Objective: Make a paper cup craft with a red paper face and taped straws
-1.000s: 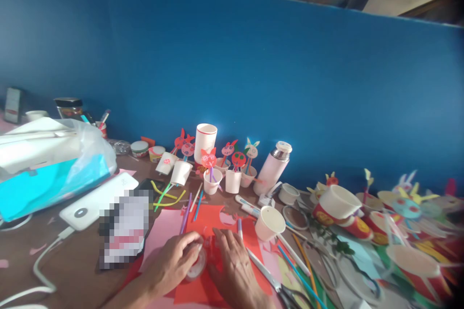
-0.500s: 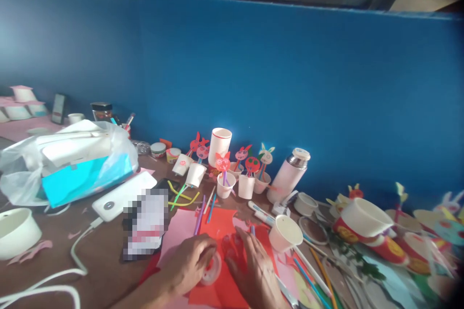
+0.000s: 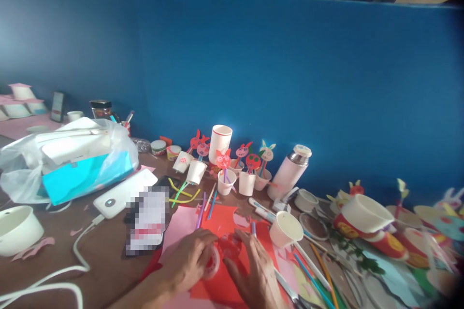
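Between my hands is a small red round paper piece (image 3: 230, 245) with darker marks, over red paper sheets (image 3: 206, 294) on the table. My left hand (image 3: 194, 253) comes from the lower left, its bent fingertips at the piece's left edge. A clear ring-shaped tape roll (image 3: 212, 261) lies beneath that hand, partly covered. My right hand (image 3: 255, 268) has its index finger at the right edge of the piece and its thumb lower, apart from the finger. A pink paper circle (image 3: 241, 219) lies just beyond it, and a purple straw (image 3: 200, 212) lies beyond the left hand.
Paper cups with paper animal faces (image 3: 226, 181) stand at the back, beside a pink thermos (image 3: 290, 174). A white cup (image 3: 286, 229), scissors (image 3: 290, 292) and several straws lie to the right. A phone (image 3: 148, 222), power bank (image 3: 125, 193) and plastic bag (image 3: 87, 164) occupy the left.
My left fingers have straightened a little, and my right fingers have shifted slightly. The red round piece shows more clearly between them. The view has tilted down a little.
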Demonstrator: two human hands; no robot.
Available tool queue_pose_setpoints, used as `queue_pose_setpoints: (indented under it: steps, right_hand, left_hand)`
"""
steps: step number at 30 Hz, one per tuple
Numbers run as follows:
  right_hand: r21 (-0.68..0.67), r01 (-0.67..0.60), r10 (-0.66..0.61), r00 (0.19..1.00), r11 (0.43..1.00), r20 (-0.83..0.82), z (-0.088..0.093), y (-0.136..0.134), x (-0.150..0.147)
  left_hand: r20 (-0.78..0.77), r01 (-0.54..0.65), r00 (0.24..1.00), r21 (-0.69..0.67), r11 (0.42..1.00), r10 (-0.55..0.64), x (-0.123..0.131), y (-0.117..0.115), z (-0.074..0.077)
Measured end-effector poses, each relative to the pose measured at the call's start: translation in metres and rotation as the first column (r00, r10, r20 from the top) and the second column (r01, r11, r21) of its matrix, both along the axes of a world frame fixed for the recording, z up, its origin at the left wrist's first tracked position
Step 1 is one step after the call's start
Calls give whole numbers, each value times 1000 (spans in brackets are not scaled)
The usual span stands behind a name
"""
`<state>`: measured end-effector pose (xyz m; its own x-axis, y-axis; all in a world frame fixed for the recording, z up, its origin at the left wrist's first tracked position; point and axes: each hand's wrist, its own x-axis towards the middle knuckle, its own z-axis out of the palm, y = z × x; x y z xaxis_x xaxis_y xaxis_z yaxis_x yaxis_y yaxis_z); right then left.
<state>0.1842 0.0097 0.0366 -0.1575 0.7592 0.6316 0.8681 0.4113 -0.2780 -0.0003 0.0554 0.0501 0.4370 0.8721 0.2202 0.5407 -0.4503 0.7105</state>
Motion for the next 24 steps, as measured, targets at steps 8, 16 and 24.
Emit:
queue_pose_setpoints:
  steps: [8, 16, 24]
  right_hand:
    - [46, -27, 28, 999, 999, -20, 3, -3, 1]
    - [88, -70, 63, 995, 994, 78, 4, -7, -4]
    - [114, -164, 164, 986, 980, 14, 48, -25, -1]
  left_hand:
    - [222, 38, 974, -14, 999, -34, 2, 5, 13]
    - [310, 146, 951, -411, 900, -12, 1, 7, 18]
    - [333, -68, 922, -357, 932, 195, -15, 29, 23]
